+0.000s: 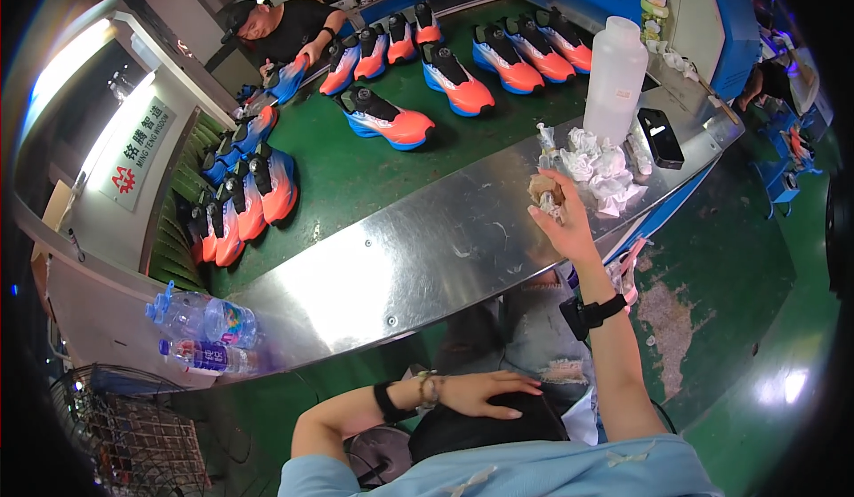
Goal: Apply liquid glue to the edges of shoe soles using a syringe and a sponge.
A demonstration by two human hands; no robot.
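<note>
hands apart. right hand [569,219], centre-right: curled round crumpled brown-and-white wad [543,187] over silvery metal counter [427,239], likely steadying it. left hand [485,394], lower centre: fingers outstretched, seemingly resting.

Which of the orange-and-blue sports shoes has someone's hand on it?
The shoe at the far edge of the green-topped table, gripped by the co-worker in a black short-sleeved shirt and dark cap; no hand touches any other shoe.

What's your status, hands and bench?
Right hand gripping brown item over steel ledge. Left hand flat in lap. Tissues close on item's right, bottle beyond.
</note>
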